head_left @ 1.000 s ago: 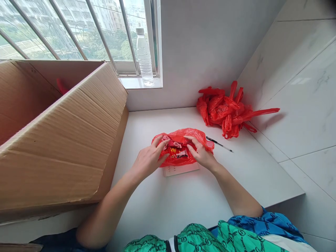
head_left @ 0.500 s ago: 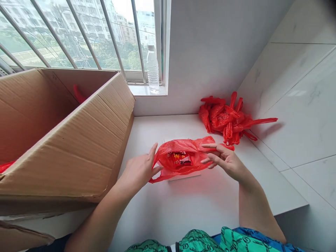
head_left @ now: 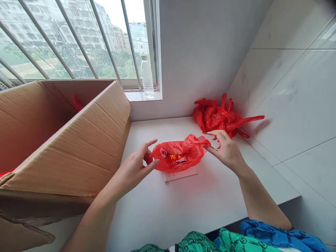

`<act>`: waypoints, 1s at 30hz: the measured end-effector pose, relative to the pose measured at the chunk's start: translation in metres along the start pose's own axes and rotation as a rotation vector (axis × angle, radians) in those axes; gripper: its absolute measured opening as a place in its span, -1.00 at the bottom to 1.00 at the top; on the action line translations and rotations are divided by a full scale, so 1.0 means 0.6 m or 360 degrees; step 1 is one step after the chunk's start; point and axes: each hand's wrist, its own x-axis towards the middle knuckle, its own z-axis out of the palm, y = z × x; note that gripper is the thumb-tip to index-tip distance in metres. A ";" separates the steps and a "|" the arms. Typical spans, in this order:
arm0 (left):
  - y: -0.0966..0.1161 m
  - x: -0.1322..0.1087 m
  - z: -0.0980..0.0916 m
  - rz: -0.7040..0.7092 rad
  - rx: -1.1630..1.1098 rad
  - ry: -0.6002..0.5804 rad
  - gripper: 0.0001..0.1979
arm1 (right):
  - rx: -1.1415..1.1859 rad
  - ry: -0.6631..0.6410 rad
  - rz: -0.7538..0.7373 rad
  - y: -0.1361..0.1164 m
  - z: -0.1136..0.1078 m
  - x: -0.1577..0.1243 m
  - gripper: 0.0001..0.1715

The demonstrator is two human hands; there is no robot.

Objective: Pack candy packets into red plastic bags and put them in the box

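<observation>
A thin red plastic bag (head_left: 183, 166) lies in front of me with its mouth loosely gathered. Inside it show a red-and-gold packet (head_left: 178, 159) and a small patterned red-and-white piece (head_left: 163, 152). My left hand (head_left: 138, 159) is at the bag's left end, thumb and forefinger spread apart, the other fingers bent close to the plastic. At the right end, my right hand (head_left: 224, 150) has its fingers apart, the thumb near the bag's twisted upper edge. Partly under the bag is a flat pale card (head_left: 182, 174) with faint writing.
An open cardboard box (head_left: 86, 154) stands on the left with something red inside. Knotted red bags (head_left: 219, 117) are heaped by the back wall on the white counter (head_left: 170, 206). A clear water bottle (head_left: 147, 78) stands on the sill of the barred window. Tiled wall (head_left: 301, 101) borders the right.
The bag's wide mouth has folded inward and its handle loops are tucked down. Both hands have shifted their fingers at its ends. More of the card shows, and the camera view has shifted slightly.
</observation>
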 end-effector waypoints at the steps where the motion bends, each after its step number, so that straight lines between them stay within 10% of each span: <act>1: -0.002 -0.001 -0.002 -0.0003 -0.0127 0.0036 -0.44 | 0.0057 -0.0036 -0.0011 0.000 -0.002 0.012 -0.55; 5: 0.002 0.006 -0.021 0.0054 -0.0569 0.0377 -0.48 | 0.0713 -0.0212 -0.0027 -0.002 -0.031 0.058 -0.70; 12: 0.048 0.086 -0.046 0.0428 -0.1303 0.1309 -0.75 | 0.2240 0.0225 -0.0041 -0.034 0.005 0.124 -0.84; 17: 0.067 0.129 -0.032 0.0486 -0.1237 0.1306 -0.77 | 0.2463 0.0229 0.0057 -0.066 0.051 0.135 -0.82; 24: 0.126 0.121 0.000 0.0737 -0.1014 0.0949 -0.80 | 0.1729 -0.0194 -0.0268 -0.126 0.065 0.095 -0.36; 27: 0.134 0.113 0.029 0.0853 -0.0867 0.0727 -0.84 | 0.1484 -0.0247 -0.0309 -0.138 0.082 0.086 -0.65; 30: 0.108 0.115 0.063 0.0805 -0.0825 0.0915 -0.67 | 0.1632 -0.0268 -0.0171 -0.136 0.099 0.089 -0.72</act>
